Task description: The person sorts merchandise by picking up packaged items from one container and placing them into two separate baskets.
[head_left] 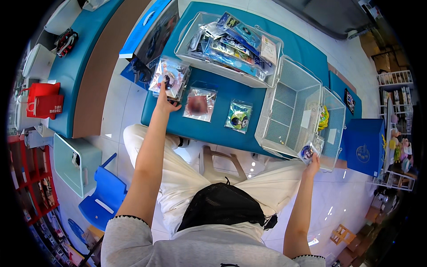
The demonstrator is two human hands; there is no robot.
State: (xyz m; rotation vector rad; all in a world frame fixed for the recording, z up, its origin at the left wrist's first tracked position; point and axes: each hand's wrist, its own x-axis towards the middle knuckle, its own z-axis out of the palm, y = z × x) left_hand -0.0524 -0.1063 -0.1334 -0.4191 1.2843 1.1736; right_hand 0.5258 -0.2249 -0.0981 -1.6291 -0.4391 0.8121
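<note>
My left hand (166,102) lies at the near edge of a stack of clear plastic packets (171,73) on the left of the teal table. One finger stretches over the top packet, with the thumb spread apart from it. In my right hand (313,165) a clear packet with a round, dark blue badge (307,152) is pinched, at the near corner of the wire baskets. Between my hands lie a packet with a reddish-brown square (198,105) and a green packet with a dark-haired figure (239,118).
A white wire basket (187,57) full of packets stands at the back. Beside it is a white mesh basket (291,95), then another basket (337,103) with yellow-green items. A blue box (364,147) stands far right. A blue chair (102,196) is on the left.
</note>
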